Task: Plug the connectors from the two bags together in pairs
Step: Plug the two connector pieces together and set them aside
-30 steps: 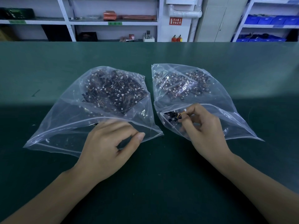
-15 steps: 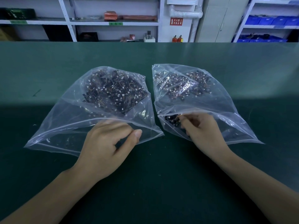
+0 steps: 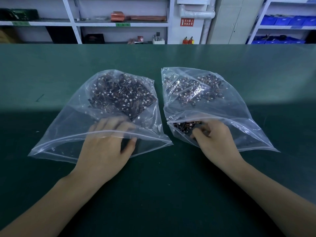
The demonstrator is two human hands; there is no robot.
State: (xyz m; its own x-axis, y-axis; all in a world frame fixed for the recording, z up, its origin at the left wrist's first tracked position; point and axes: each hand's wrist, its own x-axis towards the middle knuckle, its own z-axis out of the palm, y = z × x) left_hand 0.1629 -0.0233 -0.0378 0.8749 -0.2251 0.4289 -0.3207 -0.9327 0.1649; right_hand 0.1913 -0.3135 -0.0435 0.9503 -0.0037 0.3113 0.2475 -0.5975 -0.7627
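Observation:
Two clear zip bags lie side by side on the green table (image 3: 157,194). The left bag (image 3: 65,134) holds a heap of dark wired connectors (image 3: 123,94) at its far end. The right bag (image 3: 242,117) holds a similar heap (image 3: 193,89), with a small cluster (image 3: 183,127) near its mouth. My left hand (image 3: 104,151) reaches into the left bag's mouth with fingers stretched forward under the plastic, blurred, thumb outside. My right hand (image 3: 217,142) is in the right bag's mouth, its curled fingers and thumb pinching a connector at the small cluster.
White shelving (image 3: 73,23) with boxes stands behind the table's far edge, and blue bins (image 3: 287,21) sit at the back right. A small dark mark (image 3: 40,97) lies on the table left of the bags.
My left hand has pushed forward into the left bag, fingers now under the plastic. My right hand has moved deeper into the right bag's mouth with the connector cluster.

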